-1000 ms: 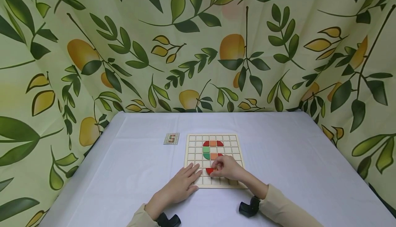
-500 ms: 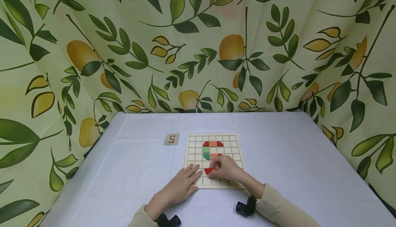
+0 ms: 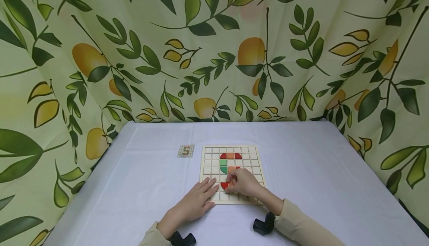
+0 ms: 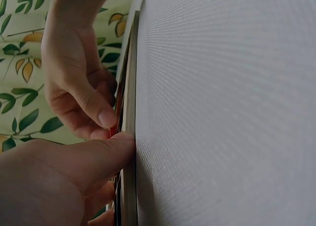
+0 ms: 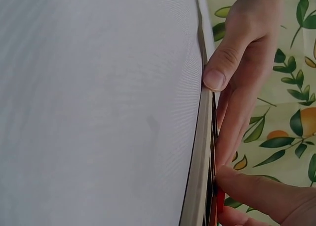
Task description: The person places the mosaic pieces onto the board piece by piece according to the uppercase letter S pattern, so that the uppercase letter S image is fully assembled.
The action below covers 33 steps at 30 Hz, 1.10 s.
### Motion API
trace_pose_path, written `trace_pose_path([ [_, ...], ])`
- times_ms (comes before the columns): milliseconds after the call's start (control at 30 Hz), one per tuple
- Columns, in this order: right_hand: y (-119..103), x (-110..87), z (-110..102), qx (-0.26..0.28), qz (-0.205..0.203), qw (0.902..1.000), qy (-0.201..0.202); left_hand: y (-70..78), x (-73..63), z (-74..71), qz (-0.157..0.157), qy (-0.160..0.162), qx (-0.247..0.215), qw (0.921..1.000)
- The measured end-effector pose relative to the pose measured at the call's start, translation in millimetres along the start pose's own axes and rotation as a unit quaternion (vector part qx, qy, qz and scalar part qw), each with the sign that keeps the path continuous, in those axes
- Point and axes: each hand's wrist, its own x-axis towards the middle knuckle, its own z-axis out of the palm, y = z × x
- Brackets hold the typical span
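Observation:
A square wooden grid board [image 3: 246,197] lies on the white-covered table. Flat on its left part rests my left hand [image 3: 197,199], fingers straight, the thumb against the near edge. My right hand [image 3: 246,183] is over the board's lower middle, its thumb and fingers pinching a red tile [image 3: 223,186] with a rounded corner. A bit of orange [image 3: 230,183] shows beside the red, partly hidden by the fingers. Further up the board, red, orange and green tiles [image 3: 223,162] form a curved shape; the right hand covers part of its lower end.
Left of the board's far corner lies a small pattern card [image 3: 186,151] with a coloured S-like figure on a grid. White cloth [image 3: 134,186] covers the table. A leaf-and-fruit printed curtain [image 3: 214,52] stands behind and at both sides.
The right hand has slid slightly left across the board, and the red tile with it. My left hand stays where it was.

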Motion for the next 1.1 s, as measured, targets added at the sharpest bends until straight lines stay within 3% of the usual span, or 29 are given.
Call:
trace_pose_path([
  [1100,0.2,-0.2,-0.7,-0.004,0.017,0.9998,0.003,-0.1,0.3,-0.1,-0.003,-0.003,0.001,1.0],
])
